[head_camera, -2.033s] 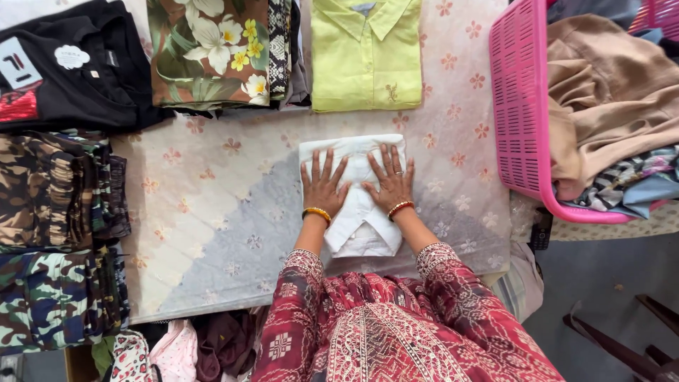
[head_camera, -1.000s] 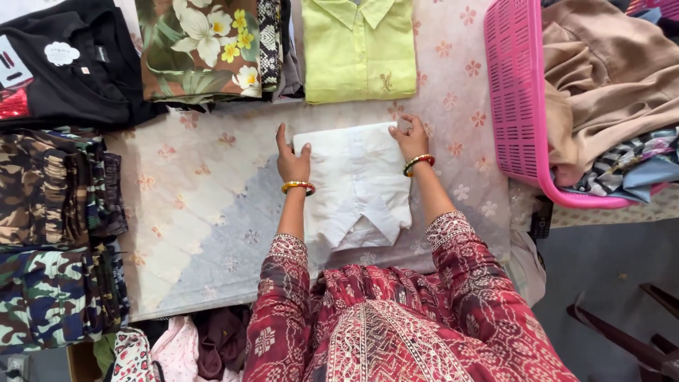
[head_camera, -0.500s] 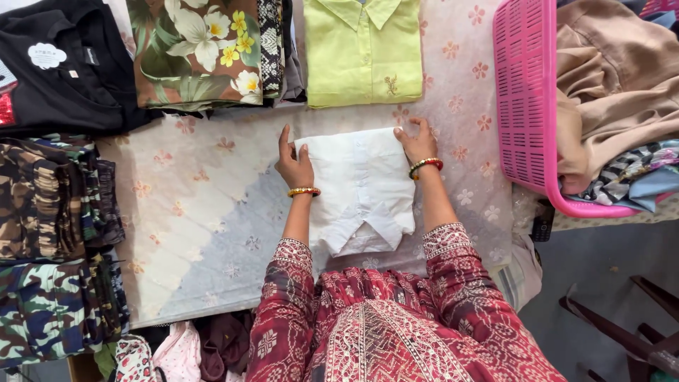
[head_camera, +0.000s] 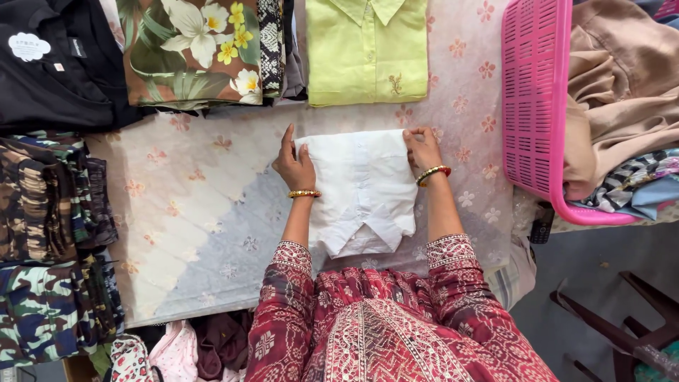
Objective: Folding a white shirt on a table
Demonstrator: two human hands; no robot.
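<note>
Two hands frame the folded white shirt [head_camera: 361, 187] at the tabletop [head_camera: 205, 219] centre: your left hand [head_camera: 296, 164] lies flat against its 9 o'clock edge with fingers straight, and your right hand [head_camera: 422, 147] pinches the 1 o'clock corner. Keep both edges square and press evenly so the layers stay aligned. At 12 o'clock the lime shirt [head_camera: 368, 49] sits near; the pink basket [head_camera: 534, 106] crowds 3 o'clock. Open cloth lies toward 9 o'clock.
</note>
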